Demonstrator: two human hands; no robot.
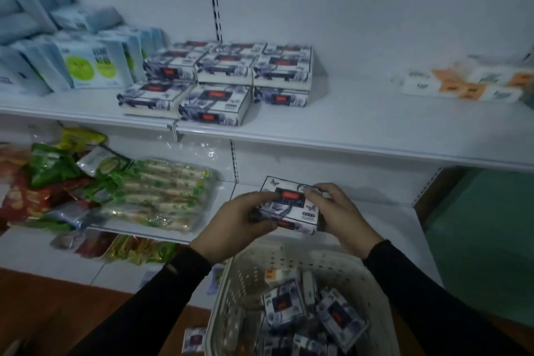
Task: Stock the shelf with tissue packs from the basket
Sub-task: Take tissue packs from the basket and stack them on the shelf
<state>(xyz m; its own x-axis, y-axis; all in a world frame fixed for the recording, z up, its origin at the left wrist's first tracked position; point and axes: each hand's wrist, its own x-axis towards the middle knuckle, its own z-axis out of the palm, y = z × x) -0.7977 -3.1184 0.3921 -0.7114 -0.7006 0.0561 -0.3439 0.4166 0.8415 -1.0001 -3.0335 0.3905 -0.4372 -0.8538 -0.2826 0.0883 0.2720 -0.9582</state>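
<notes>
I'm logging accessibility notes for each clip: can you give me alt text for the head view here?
Both hands, left hand and right hand, hold one blue-and-white patterned tissue pack with a red label above a white perforated plastic basket holding more such packs. Matching packs sit stacked on the white metal upper shelf.

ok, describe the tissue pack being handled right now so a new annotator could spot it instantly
Start at the white basket at the bottom of the frame. Just above its rim, in front of the lower shelf, the left hand and right hand grip one tissue pack by its ends. It has the same blue-and-white print and red label as the others, but it alone is held in the air.
</notes>
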